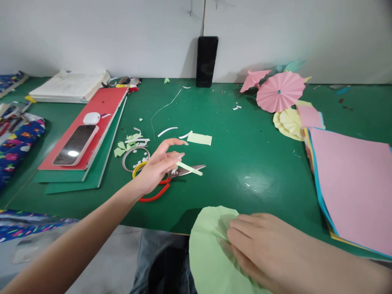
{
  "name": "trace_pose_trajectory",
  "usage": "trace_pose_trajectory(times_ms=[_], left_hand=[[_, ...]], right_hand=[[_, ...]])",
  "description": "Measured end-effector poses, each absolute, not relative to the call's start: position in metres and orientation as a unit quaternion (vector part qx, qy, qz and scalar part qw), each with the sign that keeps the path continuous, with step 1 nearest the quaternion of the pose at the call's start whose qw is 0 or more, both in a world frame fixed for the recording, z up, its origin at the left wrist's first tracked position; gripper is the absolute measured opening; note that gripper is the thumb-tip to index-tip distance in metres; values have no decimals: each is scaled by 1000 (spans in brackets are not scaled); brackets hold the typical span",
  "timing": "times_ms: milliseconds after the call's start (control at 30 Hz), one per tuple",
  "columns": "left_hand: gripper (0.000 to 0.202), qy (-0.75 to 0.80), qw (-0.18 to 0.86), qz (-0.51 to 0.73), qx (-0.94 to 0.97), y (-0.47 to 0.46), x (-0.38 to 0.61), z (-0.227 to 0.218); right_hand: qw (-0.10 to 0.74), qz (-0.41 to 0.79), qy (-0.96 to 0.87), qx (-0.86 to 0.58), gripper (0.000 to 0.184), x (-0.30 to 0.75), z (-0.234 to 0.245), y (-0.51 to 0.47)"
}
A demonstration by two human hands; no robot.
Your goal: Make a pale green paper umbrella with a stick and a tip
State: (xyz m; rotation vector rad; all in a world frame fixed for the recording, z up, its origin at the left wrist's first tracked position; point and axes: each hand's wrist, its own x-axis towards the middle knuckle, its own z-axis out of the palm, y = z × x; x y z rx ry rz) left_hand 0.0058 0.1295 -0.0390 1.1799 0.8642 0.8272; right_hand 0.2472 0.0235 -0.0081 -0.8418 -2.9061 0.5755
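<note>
My left hand [162, 163] pinches a narrow pale green paper strip [191, 168] between thumb and fingers, above the table. Under that hand lie scissors [154, 198] with red and yellow handles, their blades pointing right. At the table's front edge my right hand [254, 239] grips a round, creased pale green paper disc [208, 245] near its middle; the fingertips are partly hidden. A pale green paper rectangle [199, 139] lies just beyond my left hand. Beside the scissors is a roll of tape [123, 161], with green paper scraps [130, 141] behind it.
A stack of coloured paper [352, 175] is at the right, with pink paper umbrellas [280, 92] behind it. One black phone [207, 61] leans on the wall. Another phone [76, 145] rests on red and green boards [101, 106] at the left. A thin wire [161, 109] lies mid-table.
</note>
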Motion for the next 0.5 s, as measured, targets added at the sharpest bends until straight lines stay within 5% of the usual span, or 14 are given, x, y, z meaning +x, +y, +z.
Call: trace_pose_trajectory(times_ms=[300,500], left_hand=[[25,287,720,285,564,88,6,23],[35,179,701,115,681,65,13,47]], right_hand=[[36,202,-943,-263,16,244,1,27],[41,234,-944,-229,28,235,15,29]])
